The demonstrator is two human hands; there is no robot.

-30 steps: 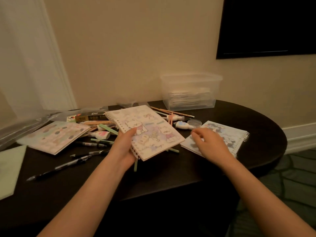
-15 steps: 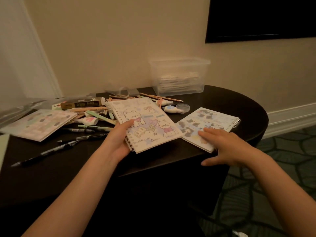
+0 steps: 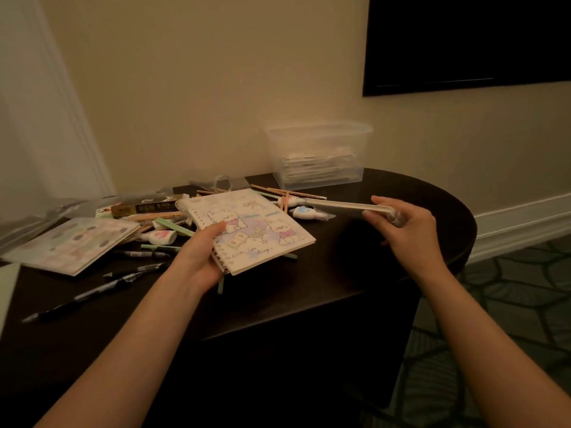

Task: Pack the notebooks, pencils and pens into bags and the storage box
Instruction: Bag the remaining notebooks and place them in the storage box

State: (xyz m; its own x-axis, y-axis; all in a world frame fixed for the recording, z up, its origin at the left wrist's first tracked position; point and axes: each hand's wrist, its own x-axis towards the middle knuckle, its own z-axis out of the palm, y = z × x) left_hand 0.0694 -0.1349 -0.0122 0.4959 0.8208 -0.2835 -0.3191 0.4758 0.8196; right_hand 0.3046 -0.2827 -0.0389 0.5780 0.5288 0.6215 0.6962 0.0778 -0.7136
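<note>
My left hand (image 3: 202,257) grips a spiral notebook with cartoon bears (image 3: 256,230) by its bound edge, just above the dark table (image 3: 309,291). My right hand (image 3: 408,230) holds a second spiral notebook (image 3: 346,206) lifted off the table, seen edge-on, fingers curled round its spiral end. A third notebook with pastel dots (image 3: 71,242) lies flat at the left. Pencils (image 3: 287,193) and black pens (image 3: 123,278) are scattered behind and left of the bear notebook. A clear storage box (image 3: 318,156) stands at the back against the wall.
Correction tape dispensers (image 3: 306,213) and a pencil box (image 3: 145,208) lie among the pencils. Clear plastic bags (image 3: 37,217) sit at the far left. The table's rounded edge drops off at right to patterned carpet (image 3: 509,304). A dark screen (image 3: 463,41) hangs on the wall.
My right hand has picked the second notebook up from the table and tilted it edge-on. My left hand still holds the bear notebook in about the same place.
</note>
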